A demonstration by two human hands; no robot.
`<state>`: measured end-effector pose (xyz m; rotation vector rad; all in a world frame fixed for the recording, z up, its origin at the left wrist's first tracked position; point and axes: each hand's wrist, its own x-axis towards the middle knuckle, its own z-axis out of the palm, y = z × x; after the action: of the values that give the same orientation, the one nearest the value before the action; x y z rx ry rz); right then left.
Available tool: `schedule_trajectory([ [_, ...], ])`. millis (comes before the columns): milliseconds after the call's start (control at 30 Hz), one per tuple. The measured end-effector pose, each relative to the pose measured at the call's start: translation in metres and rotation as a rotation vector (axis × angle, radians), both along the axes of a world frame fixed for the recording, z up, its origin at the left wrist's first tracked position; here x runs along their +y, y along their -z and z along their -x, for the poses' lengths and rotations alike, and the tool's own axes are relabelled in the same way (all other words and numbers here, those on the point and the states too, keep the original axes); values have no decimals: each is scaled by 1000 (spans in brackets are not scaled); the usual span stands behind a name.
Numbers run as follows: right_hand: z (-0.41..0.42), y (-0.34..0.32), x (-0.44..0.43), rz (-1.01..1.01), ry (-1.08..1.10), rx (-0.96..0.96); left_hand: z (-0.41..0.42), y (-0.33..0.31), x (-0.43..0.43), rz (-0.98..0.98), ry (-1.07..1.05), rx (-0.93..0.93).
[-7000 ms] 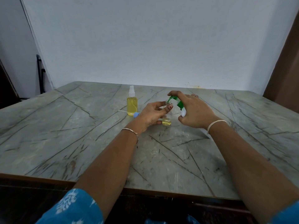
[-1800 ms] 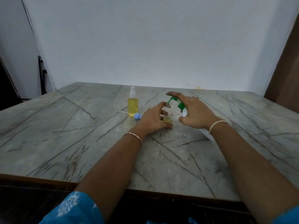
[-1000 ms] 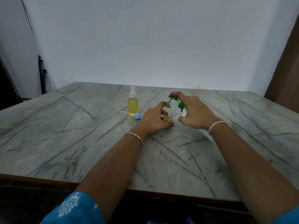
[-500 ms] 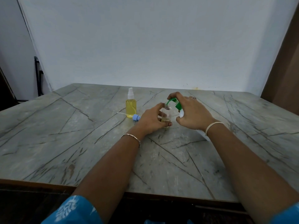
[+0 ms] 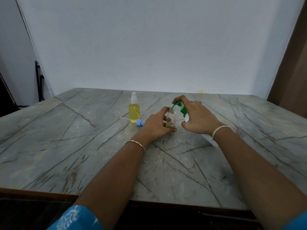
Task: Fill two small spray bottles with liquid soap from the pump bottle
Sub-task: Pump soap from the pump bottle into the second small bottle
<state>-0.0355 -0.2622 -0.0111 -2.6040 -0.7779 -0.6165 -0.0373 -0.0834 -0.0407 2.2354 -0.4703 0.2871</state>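
Note:
A small clear spray bottle (image 5: 171, 118), uncapped and holding a little yellow liquid at its bottom, stands on the marble table (image 5: 83, 146). My left hand (image 5: 156, 126) grips it from the left. My right hand (image 5: 197, 118) holds the white pump bottle (image 5: 208, 138) tilted, fingers over its green pump head (image 5: 180, 107), whose spout sits at the small bottle's mouth. Most of the pump bottle is hidden under my hand and wrist. A second small spray bottle (image 5: 134, 110), full of yellow liquid with a white sprayer on, stands to the left.
A loose blue sprayer cap (image 5: 139, 122) with its white dip tube lies on the table beside the full bottle. A white wall stands behind the table. A dark frame leans at the far left (image 5: 39, 82). The table's near edge runs under my forearms.
Both hands keep their grip on the small bottle and pump. The liquid level in the open bottle is slightly higher than seven seconds ago. The camera view shifted slightly.

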Motion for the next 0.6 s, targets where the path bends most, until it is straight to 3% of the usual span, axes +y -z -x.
schedule_trajectory([
  [600, -2, 1, -3, 56, 3, 2, -3, 4, 1, 53, -3, 28],
])
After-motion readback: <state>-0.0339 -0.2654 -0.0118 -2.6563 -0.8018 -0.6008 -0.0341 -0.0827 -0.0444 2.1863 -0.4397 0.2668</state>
